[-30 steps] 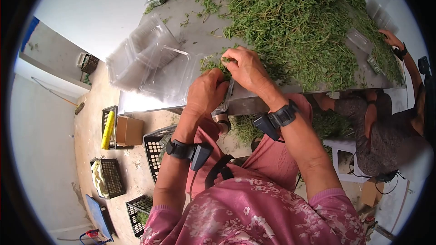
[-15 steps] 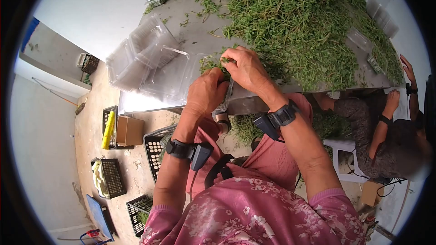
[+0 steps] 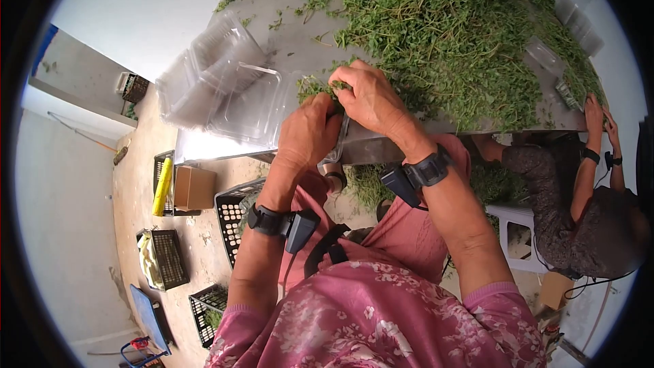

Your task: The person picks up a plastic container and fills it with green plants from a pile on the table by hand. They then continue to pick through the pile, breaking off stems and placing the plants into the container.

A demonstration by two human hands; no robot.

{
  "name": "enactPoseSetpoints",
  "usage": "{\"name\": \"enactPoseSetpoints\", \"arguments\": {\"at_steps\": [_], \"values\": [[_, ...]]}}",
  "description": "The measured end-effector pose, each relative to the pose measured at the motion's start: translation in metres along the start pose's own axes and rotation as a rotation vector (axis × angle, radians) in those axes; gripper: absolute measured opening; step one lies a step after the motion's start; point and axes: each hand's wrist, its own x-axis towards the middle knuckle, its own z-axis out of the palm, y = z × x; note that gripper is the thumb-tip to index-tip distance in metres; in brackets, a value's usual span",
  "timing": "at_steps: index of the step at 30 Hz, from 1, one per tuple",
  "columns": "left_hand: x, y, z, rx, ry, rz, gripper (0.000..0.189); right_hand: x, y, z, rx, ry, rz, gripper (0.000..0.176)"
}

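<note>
One head-worn camera looked forward and down from above the pink, white-flowered fabric shirt (image 3: pixel 368 313), close to the grey, flat-topped table (image 3: pixel 293 44). Its round, wide view faced across the table's near edge.

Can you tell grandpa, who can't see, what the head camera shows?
A person's right hand pinches green sprigs close to their curled left hand, at the edge of a grey table. A big heap of greens lies beyond, with clear plastic containers at left.

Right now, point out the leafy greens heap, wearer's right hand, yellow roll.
Leafy greens heap (image 3: pixel 436 37), head view, centre.
Wearer's right hand (image 3: pixel 371 99), head view, its back.
Yellow roll (image 3: pixel 163 187), head view, its middle.
</note>
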Motion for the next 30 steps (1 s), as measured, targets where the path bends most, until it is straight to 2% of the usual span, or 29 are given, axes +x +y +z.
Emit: {"name": "enactPoseSetpoints", "arguments": {"at_steps": [11, 30], "values": [[-0.0029, 0.0055, 0.0015, 0.021, 0.030, 0.020, 0.018, -0.0008, 0.0033, -0.0012, 0.024, -0.049, -0.048, 0.021], [-0.0062, 0.0050, 0.0037, 0.010, 0.066, 0.032, 0.018, 0.0001, -0.0001, -0.0023, 0.006, -0.070, -0.012, 0.020]]}}
